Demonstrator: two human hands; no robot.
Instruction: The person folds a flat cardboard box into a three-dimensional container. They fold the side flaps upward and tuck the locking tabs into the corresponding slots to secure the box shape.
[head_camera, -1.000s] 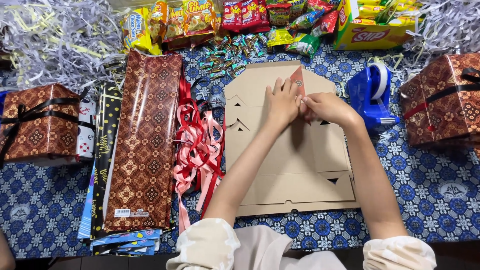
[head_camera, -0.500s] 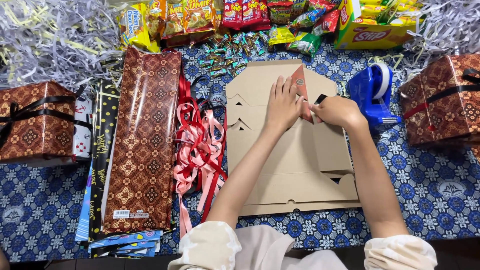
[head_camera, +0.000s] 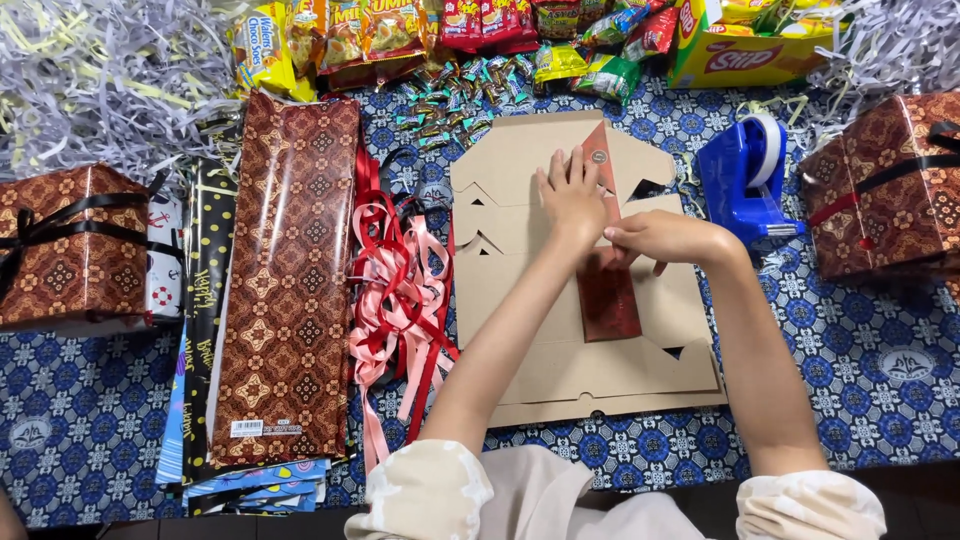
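- We find the flat cardboard box blank (head_camera: 560, 330) mid-table, a red patterned strip (head_camera: 608, 295) lying on it.
- Left hand (head_camera: 572, 195) presses flat, fingers open; right hand (head_camera: 665, 238) pinches the strip.
- We judge the strip light, creasable; best gripped at its edges.

You wear a cream, off-white top whose loose sleeves are pushed up above the elbows and bunch in soft folds there. Your forearms are bare down to your left hand (head_camera: 572, 195) and right hand (head_camera: 665, 238). No rings, watch or bracelets show on either wrist or on your fingers (head_camera: 577, 163).
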